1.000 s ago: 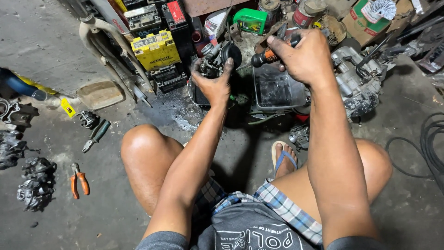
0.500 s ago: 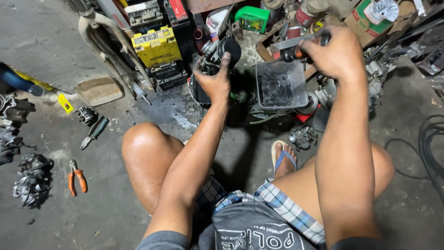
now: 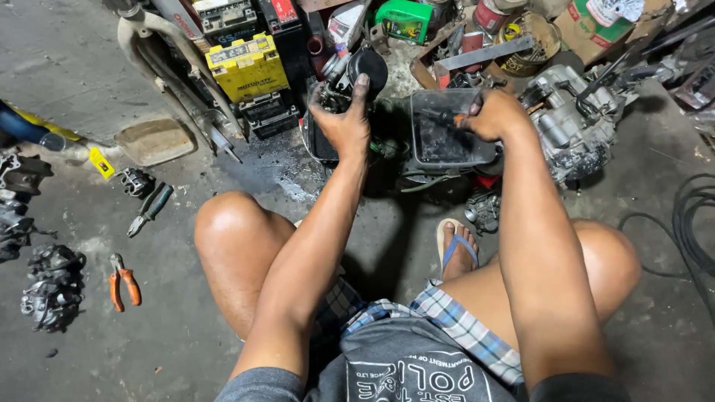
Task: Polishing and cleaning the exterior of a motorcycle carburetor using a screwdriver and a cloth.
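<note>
My left hand (image 3: 342,123) grips a greasy black engine part with a round cap (image 3: 356,71), held over a dark tray on the floor. My right hand (image 3: 493,113) is closed around a tool with an orange handle (image 3: 447,117); its tip reaches into a clear, dirty plastic tub (image 3: 447,138) in front of me. I am squatting, knees spread, one foot in a blue sandal (image 3: 456,246) on the concrete.
Yellow battery (image 3: 247,67) and black batteries stand at the back left. A grey engine block (image 3: 573,123) lies to the right. Orange-handled pliers (image 3: 123,281), another hand tool (image 3: 149,210) and greasy parts (image 3: 51,286) lie left. Black cables (image 3: 689,223) coil at the right edge.
My right hand has come down from near the back clutter and to the left, bringing the orange-handled tool into the plastic tub. The left hand has kept its hold on the black part.
</note>
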